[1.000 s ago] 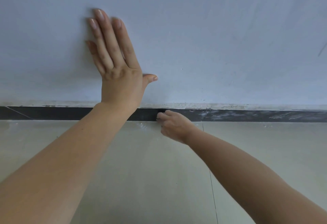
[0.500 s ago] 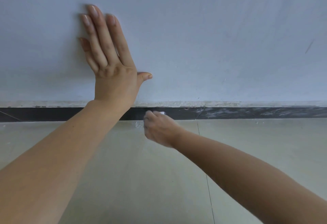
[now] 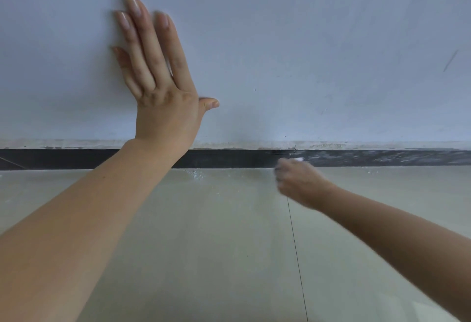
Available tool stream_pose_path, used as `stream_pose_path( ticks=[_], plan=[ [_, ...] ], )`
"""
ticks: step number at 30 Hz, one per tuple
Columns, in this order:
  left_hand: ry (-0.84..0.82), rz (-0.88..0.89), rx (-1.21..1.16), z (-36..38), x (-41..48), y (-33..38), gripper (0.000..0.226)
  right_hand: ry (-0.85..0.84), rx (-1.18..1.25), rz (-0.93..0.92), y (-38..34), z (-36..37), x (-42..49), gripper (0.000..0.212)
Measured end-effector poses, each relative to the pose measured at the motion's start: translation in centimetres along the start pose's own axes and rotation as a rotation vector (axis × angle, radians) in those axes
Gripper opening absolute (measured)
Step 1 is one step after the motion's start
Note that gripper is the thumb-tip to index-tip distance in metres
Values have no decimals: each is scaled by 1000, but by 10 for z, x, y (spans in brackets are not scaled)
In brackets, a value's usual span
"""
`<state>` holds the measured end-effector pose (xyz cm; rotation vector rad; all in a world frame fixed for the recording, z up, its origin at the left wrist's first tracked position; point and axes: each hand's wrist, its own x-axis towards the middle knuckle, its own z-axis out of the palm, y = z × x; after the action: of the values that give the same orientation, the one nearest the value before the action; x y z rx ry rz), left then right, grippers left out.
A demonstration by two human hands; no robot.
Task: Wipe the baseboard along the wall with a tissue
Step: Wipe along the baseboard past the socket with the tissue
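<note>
**A:** While the right hand (image 3: 298, 181) shows blurred at about four o'clock, can you tell what it grips?

**B:** Its fingers are curled round a small crumpled white tissue (image 3: 298, 159). Only a sliver peeps out at the fist's twelve o'clock, touching the long glossy black baseboard (image 3: 229, 158).

**A:** And the left hand (image 3: 163, 97)?

**B:** It is at ten o'clock, fingers straight, palm flat on the pale grey painted wall (image 3: 305, 41), holding nothing.

**A:** How far along is the job?

**B:** Partway, I'd judge. From the fist toward nine o'clock the strip looks dark and clean. Toward three o'clock it is streaked with pale dust, so that stretch remains. White crumbs (image 3: 196, 174) lie on the beige tiled floor (image 3: 204, 245) just below.
</note>
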<state>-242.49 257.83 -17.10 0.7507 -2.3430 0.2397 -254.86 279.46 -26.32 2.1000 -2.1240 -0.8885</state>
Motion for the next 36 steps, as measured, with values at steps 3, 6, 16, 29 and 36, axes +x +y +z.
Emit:
stream_pose_path(
  ticks=[3, 6, 16, 29, 36],
  plan=[
    [3, 3, 6, 1, -1, -1, 120, 172, -5, -80, -44, -17, 48, 9],
    [-5, -2, -6, -2, 0, 1, 120, 231, -34, -79, -56, -43, 86, 11],
    [-22, -2, -20, 0, -1, -2, 121, 273, 138, 110, 14, 18, 9, 24],
    [8, 14, -5, 2, 0, -3, 120, 183, 630, 217, -76, -16, 73, 37],
    [-2, 19, -17, 3, 0, -5, 120, 182, 298, -38, -94, -42, 130, 18]
  ],
)
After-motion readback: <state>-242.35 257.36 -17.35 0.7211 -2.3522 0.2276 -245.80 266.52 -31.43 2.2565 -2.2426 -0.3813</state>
